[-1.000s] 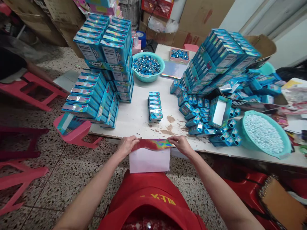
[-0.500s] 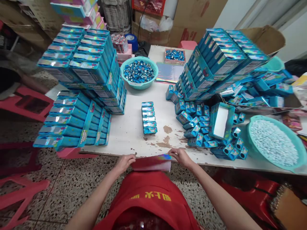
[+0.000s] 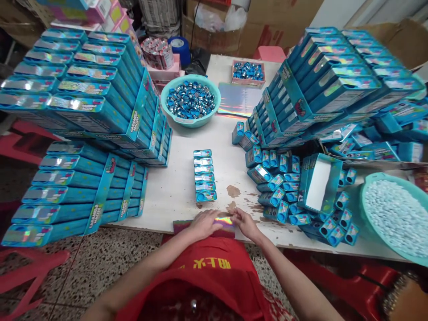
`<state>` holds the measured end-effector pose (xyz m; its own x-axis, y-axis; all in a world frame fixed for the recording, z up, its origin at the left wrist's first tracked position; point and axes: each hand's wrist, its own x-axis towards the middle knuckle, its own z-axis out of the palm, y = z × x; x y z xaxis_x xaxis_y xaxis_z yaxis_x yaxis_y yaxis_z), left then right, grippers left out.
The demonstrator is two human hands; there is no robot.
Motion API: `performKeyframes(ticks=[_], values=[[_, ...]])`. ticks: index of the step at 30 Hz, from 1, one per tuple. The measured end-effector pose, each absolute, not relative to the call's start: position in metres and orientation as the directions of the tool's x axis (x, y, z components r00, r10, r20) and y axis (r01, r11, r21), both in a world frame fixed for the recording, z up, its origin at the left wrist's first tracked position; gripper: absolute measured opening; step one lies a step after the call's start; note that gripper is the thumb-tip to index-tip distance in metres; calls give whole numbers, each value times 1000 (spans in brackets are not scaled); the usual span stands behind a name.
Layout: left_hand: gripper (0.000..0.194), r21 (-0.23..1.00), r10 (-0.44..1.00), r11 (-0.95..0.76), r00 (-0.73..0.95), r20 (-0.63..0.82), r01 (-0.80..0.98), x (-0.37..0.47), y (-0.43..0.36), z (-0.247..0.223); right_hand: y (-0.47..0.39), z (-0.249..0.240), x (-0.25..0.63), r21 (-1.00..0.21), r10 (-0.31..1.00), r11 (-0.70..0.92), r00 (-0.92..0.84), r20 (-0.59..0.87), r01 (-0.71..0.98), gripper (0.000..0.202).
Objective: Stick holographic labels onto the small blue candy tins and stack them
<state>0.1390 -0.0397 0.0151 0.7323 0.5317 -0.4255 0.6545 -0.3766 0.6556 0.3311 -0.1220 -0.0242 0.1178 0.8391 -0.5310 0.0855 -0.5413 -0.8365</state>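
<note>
At the near edge of the bench (image 3: 175,189), the strip (image 3: 225,232) lay lengthwise along the edge, dark red with a rainbow gleam toward its right end. I observed the left hand (image 3: 202,224) palm down across the middle of the strip, fingers extended and slightly apart, thumb toward the right end. The right hand (image 3: 246,224) was at that right end, thumb and fingertips bent close together; I could not tell whether they pinched the strip or only touched it.

Directly beyond the left hand, I noted a row (image 3: 204,176) of six blue boxes, side by side, touching neither hand. Along the left side of the bench stood the left stack (image 3: 103,107), higher at the back and lower by the near left corner. Just right of its far part, a bowl (image 3: 190,122) held metal caps. Toward the far edge, a silver sheet (image 3: 237,99) lay flat, with a pink tray (image 3: 248,83) of caps just behind it.

On the right side, I located the right stack (image 3: 321,89) behind loose boxes (image 3: 277,183). An open box (image 3: 308,180), white inside, sat among these. Farther right, a basin (image 3: 376,232) held white pellets.
</note>
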Motion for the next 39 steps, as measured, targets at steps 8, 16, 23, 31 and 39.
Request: performKeyframes(ticks=[8,16,23,31,39], values=[[25,633,485,-189,632,-605,751,178,-33,-6,-143,-20,329,-780,896,-422,341,-283,462,36],[25,630,472,-187,631,-616,754,180,-30,-4,-159,-23,313,-282,999,-5,18,42,960,35],[27,579,478,-182,586,-655,795,183,-27,-12,-166,-31,320,-303,987,148,-120,109,941,29],[26,593,476,-186,600,-643,783,183,-28,-19,-149,-31,324,-431,997,53,-25,72,901,32],[27,581,463,-187,593,-659,792,184,-27,-19,-159,-36,325,-309,988,151,-147,36,939,32]])
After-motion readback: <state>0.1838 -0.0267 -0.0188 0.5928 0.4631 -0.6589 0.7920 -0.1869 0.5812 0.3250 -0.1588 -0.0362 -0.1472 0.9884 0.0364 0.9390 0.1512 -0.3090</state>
